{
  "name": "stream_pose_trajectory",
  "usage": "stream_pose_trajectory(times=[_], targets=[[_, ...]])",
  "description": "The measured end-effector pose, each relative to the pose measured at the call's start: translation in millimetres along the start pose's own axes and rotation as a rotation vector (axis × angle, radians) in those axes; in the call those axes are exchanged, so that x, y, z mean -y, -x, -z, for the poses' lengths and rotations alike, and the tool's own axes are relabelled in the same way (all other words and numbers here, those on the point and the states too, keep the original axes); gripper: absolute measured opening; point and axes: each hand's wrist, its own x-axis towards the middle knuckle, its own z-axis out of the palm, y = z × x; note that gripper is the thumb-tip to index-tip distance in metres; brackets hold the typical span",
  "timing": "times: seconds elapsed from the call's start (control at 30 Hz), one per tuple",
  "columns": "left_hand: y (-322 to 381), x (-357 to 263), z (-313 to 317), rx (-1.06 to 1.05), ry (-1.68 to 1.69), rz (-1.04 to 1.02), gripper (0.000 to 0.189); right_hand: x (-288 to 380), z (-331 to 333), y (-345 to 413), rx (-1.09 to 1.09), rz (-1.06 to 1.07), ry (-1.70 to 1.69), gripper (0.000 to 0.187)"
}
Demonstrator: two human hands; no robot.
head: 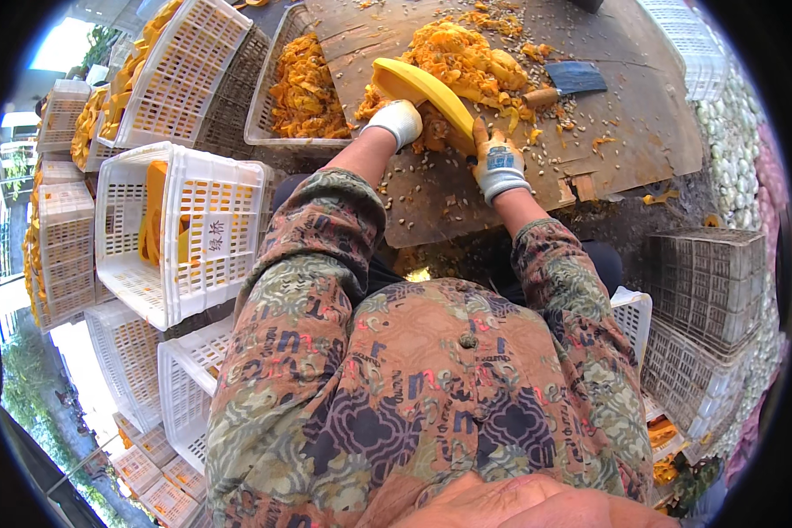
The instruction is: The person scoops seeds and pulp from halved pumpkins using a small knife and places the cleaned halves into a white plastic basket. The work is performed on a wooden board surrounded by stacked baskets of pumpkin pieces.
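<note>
A long curved piece of pumpkin (429, 89) with yellow-orange skin is tilted over the wooden board (633, 145). My right hand (499, 158), in a stained white work glove with a blue patch, grips its near right end. On the piece's left side is my left hand (395, 123), in a white knit glove, curled with its fingers hidden from view. Whether it holds a tool there cannot be told. Stringy orange pumpkin pulp (465, 63) with seeds is heaped just behind the piece. To the right of the heap lies a cleaver (575, 77) with a wooden handle.
A white crate of pulp (307, 92) adjoins the board's left edge. Closer on the left, a tipped white plastic crate (214, 228) holds pumpkin pieces. Stacked crates (178, 66) with cut pumpkin rise behind it. Dirty grey crates (706, 284) stand at my right. Loose seeds dot the board.
</note>
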Motion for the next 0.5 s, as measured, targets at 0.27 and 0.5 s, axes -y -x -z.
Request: stream_pose_trajectory(times=[0.27, 0.5], targets=[[-7, -31, -19, 0.023, 0.208, 0.034, 0.026, 4, 2, 3, -0.017, -0.002, 0.065, 0.068], [49, -63, 34, 0.009, 0.327, 0.104, 0.028, 9, 9, -4, 0.038, -0.137, 0.024, 0.080]])
